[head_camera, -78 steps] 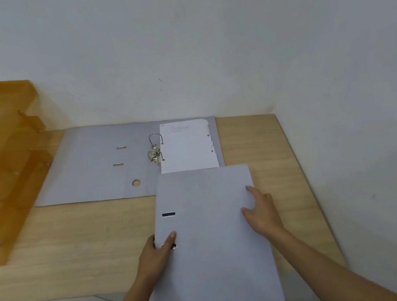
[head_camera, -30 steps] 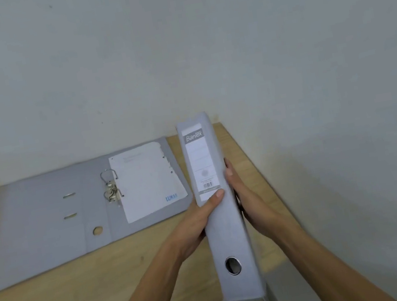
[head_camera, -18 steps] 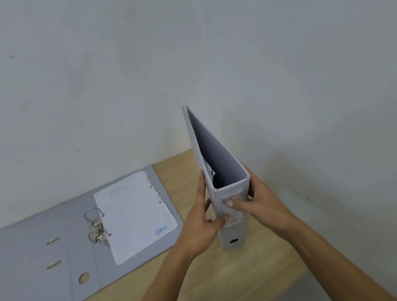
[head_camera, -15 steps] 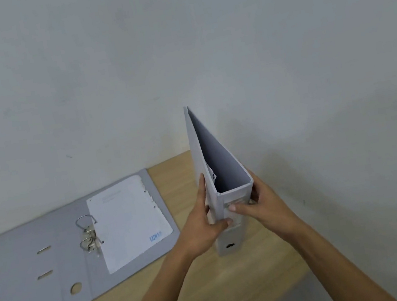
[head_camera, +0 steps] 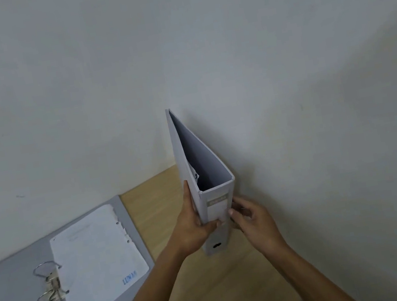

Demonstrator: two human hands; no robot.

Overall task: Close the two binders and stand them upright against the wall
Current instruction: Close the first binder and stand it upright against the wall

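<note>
My left hand (head_camera: pixel 191 226) has its fingers (head_camera: pixel 187 196) laid flat along the left cover of the closed binder (head_camera: pixel 203 175), with the thumb pressed on the lower part of the spine, so this hand is clamped on it. My right hand (head_camera: pixel 251 216) sits at the right edge of the spine; its fingers (head_camera: pixel 236 212) are curled together and touch the spine edge, but I cannot tell if they really grip it. The closed binder stands upright on the wooden counter (head_camera: pixel 216 292), its long axis vertical, its spine facing me and its open side toward the wall (head_camera: pixel 175 49), very close to the corner. The label on the spine is blurred and I cannot read it. My left hand hides the middle of the spine; a finger hole shows below. The open binder (head_camera: pixel 128 222) lies flat on the counter at the left, partly cut off by the picture edge. Its ring mechanism (head_camera: pixel 50 284) is open, and a punched paper sheet (head_camera: pixel 98 261) lies on its right half. On the sheet I read blue letters, "LUNA" or similar.
</note>
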